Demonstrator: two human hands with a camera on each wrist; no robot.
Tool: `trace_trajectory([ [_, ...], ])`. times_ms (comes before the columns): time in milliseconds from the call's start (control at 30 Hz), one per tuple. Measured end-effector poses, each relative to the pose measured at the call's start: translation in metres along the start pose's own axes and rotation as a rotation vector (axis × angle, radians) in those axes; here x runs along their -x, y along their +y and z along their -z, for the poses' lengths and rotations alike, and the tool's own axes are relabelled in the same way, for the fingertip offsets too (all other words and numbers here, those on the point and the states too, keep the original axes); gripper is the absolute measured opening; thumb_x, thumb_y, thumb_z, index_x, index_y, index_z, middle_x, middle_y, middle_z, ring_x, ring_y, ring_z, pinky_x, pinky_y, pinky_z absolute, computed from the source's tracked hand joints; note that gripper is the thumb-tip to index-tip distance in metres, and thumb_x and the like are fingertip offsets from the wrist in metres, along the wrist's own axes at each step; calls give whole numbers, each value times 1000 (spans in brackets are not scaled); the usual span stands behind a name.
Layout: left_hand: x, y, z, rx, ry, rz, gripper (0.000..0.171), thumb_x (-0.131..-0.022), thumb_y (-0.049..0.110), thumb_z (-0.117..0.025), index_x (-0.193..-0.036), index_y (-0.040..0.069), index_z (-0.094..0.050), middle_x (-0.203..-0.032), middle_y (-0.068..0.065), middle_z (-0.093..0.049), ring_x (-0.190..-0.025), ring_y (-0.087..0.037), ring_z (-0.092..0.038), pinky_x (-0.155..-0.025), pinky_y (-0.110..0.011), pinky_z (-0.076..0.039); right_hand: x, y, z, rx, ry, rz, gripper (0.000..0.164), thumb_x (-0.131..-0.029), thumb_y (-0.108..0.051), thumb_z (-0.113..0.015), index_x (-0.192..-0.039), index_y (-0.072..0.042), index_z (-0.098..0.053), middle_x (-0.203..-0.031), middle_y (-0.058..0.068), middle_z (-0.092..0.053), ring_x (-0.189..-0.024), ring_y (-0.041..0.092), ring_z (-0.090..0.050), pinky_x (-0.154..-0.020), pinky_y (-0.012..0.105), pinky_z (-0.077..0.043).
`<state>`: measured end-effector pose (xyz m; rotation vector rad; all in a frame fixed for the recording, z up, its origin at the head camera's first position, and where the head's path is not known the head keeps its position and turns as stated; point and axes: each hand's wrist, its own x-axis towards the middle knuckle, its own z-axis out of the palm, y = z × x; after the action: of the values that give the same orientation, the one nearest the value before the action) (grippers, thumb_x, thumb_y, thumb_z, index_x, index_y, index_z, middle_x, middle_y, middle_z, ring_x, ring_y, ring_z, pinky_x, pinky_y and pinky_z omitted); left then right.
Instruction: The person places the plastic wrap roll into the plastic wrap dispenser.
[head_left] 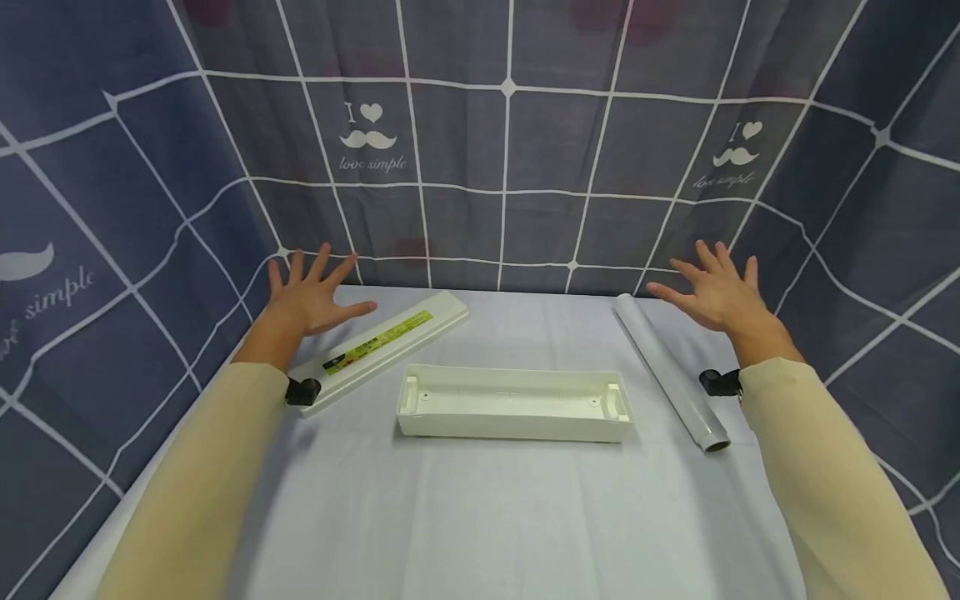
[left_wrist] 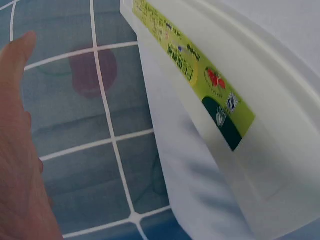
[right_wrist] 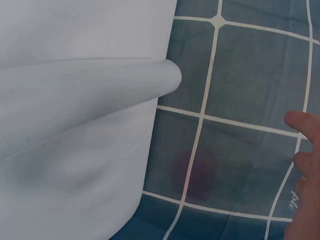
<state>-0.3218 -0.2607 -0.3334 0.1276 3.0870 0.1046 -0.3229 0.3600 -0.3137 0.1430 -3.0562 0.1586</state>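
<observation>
My left hand (head_left: 306, 302), fingers spread, hovers over the far left of the table and holds nothing. Below it lies a long white plastic lid (head_left: 390, 340) with a green label (left_wrist: 200, 75), set at a slant. My right hand (head_left: 720, 293) is also spread, raised at the far right beside a roll of plastic wrap (head_left: 670, 372). The roll lies at a slant with the hollow end of its core towards me. Between the hands sits an open, oblong white box (head_left: 514, 427), its inside bare except for small fittings at the ends.
A white cloth covers the table (head_left: 480, 517). Dark blue-grey checked curtains (head_left: 465, 142) with white lines stand along the back and both sides. Black wrist straps (head_left: 303, 392) sit at the sleeve cuffs.
</observation>
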Motion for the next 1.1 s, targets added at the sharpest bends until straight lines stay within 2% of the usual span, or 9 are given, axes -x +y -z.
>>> trace_trajectory([
  [267, 5, 2, -6, -6, 13, -9, 109, -81, 96, -31, -165, 36, 2, -171, -12, 22, -153, -55, 15, -112, -76, 23, 6, -3, -8, 19, -17, 20, 100, -92, -84, -31, -162, -13, -28, -170, 21, 11, -156, 45, 18, -113, 75, 23],
  [533, 15, 5, -20, -30, 23, -25, 108, -81, 96, -29, -165, 37, 5, -172, -13, 17, -153, -56, 12, -113, -77, 20, 17, -12, -22, 29, 31, 40, 100, -91, -85, -36, -162, -16, -30, -172, 18, 7, -158, 43, 15, -114, 76, 21],
  [733, 23, 10, -30, -42, 42, -37, 108, -82, 96, -31, -165, 36, 4, -171, -13, 19, -154, -54, 14, -112, -75, 24, 30, -18, -32, 34, 55, 53, 98, -91, -83, -39, -161, -15, -32, -173, 18, 4, -158, 43, 11, -116, 76, 16],
  [900, 32, 16, -37, -48, 51, -69, 105, -83, 94, -32, -164, 38, 5, -171, -12, 20, -154, -53, 16, -112, -75, 25, 41, -22, -36, 46, 71, 65, 96, -92, -82, -39, -161, -16, -32, -173, 17, 2, -158, 44, 9, -116, 78, 14],
  [1100, 46, 27, -49, -35, 88, -125, 103, -85, 91, -37, -165, 37, -1, -173, -11, 15, -156, -51, 12, -115, -76, 19, 59, -24, -49, 11, 101, 83, 91, -94, -78, -44, -161, -17, -35, -173, 17, 2, -158, 44, 9, -116, 77, 14],
])
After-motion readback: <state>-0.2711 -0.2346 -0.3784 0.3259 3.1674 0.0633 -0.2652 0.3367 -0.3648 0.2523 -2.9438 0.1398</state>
